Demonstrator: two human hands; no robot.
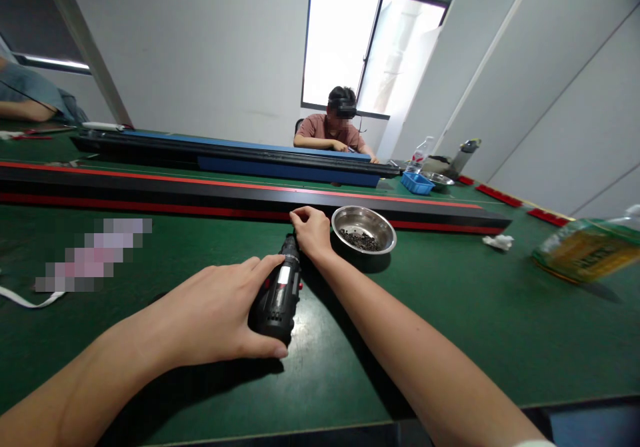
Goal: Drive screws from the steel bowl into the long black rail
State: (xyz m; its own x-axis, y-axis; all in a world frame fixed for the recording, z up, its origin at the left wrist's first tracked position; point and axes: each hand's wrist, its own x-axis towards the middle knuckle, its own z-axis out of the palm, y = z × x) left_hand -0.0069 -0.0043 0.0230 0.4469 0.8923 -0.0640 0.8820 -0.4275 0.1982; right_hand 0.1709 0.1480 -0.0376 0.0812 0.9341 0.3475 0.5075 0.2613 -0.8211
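My left hand (225, 307) is wrapped round a black power screwdriver (283, 294), its tip pointing away from me toward a long black bar with red edges (225, 197). At that tip, close against the bar's near side, my right hand (313, 230) has its fingers pinched together. Whatever lies between those fingers is too small to make out. Just right of my right hand sits a round metal bowl (387, 234) with a heap of small dark pieces (360, 239), which look like screws, at its bottom.
Behind the bar lies another long black and blue piece (280, 166). A person (327, 130) sits across the green table (450, 314). At right are a crumpled tissue (499, 242), a large bottle of yellow liquid (590, 250) and a blue basket (417, 182). A white strap (30, 302) lies left.
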